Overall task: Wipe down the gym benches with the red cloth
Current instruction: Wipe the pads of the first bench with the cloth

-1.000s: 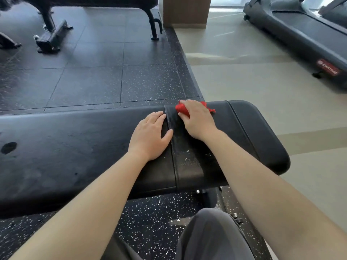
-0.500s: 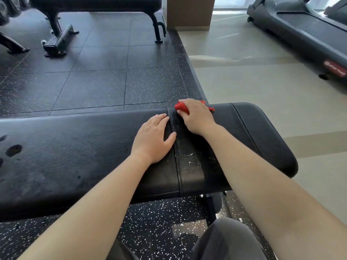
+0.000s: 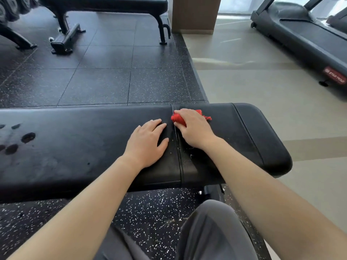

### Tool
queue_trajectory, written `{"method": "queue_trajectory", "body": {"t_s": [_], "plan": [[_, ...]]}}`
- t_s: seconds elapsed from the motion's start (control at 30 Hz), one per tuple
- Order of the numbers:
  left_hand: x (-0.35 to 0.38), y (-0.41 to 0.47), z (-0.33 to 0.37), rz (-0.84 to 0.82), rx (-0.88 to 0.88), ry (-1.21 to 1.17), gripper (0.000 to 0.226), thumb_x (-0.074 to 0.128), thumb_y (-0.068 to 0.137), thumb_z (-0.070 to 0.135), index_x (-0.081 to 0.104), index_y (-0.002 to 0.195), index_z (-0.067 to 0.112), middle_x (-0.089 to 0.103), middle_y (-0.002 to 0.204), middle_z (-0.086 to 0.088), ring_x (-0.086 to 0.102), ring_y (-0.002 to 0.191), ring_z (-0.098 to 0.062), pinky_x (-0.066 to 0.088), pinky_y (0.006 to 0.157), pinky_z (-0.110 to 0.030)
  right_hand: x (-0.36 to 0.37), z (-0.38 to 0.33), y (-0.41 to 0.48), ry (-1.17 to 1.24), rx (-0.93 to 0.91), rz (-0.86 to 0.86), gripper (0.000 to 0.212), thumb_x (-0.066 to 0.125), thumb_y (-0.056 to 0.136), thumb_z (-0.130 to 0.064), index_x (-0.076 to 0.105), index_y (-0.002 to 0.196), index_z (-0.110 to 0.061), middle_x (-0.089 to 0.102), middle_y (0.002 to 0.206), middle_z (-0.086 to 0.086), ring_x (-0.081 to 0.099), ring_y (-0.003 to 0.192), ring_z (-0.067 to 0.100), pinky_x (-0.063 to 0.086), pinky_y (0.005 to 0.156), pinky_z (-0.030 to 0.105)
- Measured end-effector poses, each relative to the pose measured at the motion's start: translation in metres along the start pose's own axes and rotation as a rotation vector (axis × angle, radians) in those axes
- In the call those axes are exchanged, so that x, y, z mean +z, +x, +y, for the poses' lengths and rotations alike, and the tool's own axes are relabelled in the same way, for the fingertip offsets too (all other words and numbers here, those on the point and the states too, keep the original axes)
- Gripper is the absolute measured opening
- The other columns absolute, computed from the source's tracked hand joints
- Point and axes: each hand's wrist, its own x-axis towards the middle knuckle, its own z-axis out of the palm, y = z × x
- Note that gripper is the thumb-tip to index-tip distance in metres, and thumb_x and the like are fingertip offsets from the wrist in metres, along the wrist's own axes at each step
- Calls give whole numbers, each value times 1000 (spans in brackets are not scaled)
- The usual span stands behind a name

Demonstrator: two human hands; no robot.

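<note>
Head view: the red cloth (image 3: pixel 177 119) is mostly hidden under the right hand (image 3: pixel 195 128), by which it is gripped on the bench (image 3: pixel 75 151) (at three o'clock of the pad seam (image 3: pixel 178 147)). At its eight o'clock the left hand (image 3: pixel 148 141) is laid flat, fingers straight.

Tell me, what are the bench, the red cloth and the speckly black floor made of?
The bench looks like padded vinyl or fake leather: black, smooth, slightly shiny, with seams and rounded edges. The red cloth, bunched under the right hand, looks like soft fabric, with loose threads at one end. The floor looks like rubber tiles: matte black, white flecks, straight joints.
</note>
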Motion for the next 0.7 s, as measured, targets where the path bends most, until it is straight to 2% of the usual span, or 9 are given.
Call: {"method": "queue_trajectory", "body": {"t_s": [0.1,0.23,0.4,0.6,0.7], "plan": [[5,-4,3,9,-39,-27,53,38,97,39,30,146,22,23,155,5,14,144,-14,9,117,-37,6,-1,33,-2,21,-10,37,53,91,-31,53,126,-17,55,129,4,45,124,24,33,105,43],[7,-5,2,20,-37,-36,52,36,97,38,29,146,23,21,156,6,12,145,-14,6,117,-36,8,-3,59,11,52,-7,22,52,90,-30,60,110,-23,61,118,3,52,114,26,39,97,43],[8,-6,0,13,-38,-28,52,35,98,38,27,147,23,19,156,7,11,145,-13,5,117,-35,5,-7,22,24,-4,-7,42,54,92,-27,50,132,-16,52,135,5,42,129,22,28,110,36],[7,-6,0,13,-38,-51,52,36,97,38,28,147,24,20,156,8,11,145,-12,5,117,-35,-4,-8,-66,42,-71,36,45,55,90,-29,50,133,-16,51,137,2,40,131,19,26,113,36],[6,-7,0,16,-41,-60,51,37,97,37,29,146,24,21,156,7,11,145,-12,5,117,-35,-6,-8,-69,53,-50,40,43,58,90,-26,52,131,-14,53,135,3,42,129,20,23,112,29]]}}
